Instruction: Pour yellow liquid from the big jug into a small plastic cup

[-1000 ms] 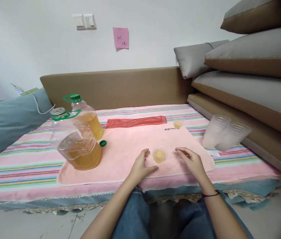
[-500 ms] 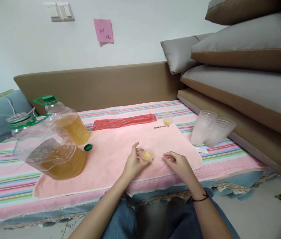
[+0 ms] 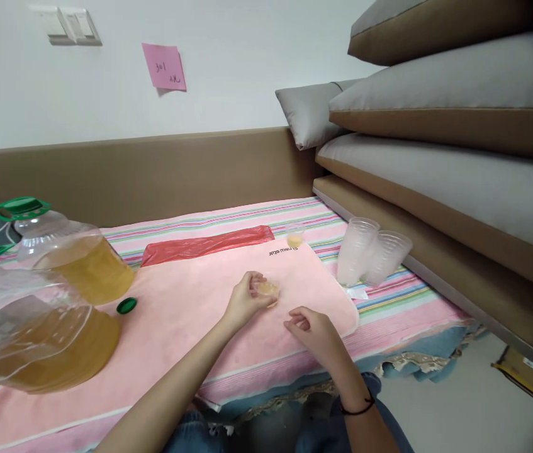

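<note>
My left hand (image 3: 246,298) curls its thumb and fingers around a small clear plastic cup (image 3: 267,290) with a little yellow liquid in it. The cup looks tilted over the pink towel (image 3: 185,314). To its lower right is my right hand (image 3: 312,332), fingers loosely bent and thumb apart, with nothing visible in it. Farther back, another clear cup (image 3: 294,238) with yellow liquid stands near the towel's printed corner.
Two large jugs of yellow liquid, a rear jug (image 3: 84,264) and a front jug (image 3: 53,340), stand left. A green cap (image 3: 126,306) lies beside them. Stacked clear cups (image 3: 358,251) lie right, before piled cushions (image 3: 436,163). A red plastic bag (image 3: 209,242) lies behind.
The view has swung right, so the scene sits farther left. My left hand and its cup have moved away from me, the cup tipping; my right hand now sits lower than the cup.
</note>
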A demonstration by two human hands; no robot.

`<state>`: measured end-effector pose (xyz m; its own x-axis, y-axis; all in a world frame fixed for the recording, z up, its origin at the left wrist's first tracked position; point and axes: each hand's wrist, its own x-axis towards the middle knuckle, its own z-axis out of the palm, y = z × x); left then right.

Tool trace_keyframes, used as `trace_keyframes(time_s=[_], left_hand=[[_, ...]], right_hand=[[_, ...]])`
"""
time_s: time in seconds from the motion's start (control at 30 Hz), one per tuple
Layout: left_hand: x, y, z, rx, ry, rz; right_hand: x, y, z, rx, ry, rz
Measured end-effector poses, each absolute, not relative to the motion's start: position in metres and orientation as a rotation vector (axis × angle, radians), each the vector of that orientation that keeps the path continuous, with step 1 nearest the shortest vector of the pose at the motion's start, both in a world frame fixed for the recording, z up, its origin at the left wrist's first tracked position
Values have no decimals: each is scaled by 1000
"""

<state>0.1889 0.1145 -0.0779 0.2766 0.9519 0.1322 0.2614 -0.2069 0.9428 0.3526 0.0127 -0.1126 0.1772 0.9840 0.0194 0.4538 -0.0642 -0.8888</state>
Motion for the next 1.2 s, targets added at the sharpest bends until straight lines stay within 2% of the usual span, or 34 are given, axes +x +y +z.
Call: trace_keyframes(time_s=[0.5, 1.2], left_hand=[[340, 216, -99, 1672, 1230, 1001], [351, 213, -94, 1599, 1218, 1084]], right_hand=[[351, 15, -102, -1662, -1274, 956], [350, 16, -95, -1700, -1257, 964]])
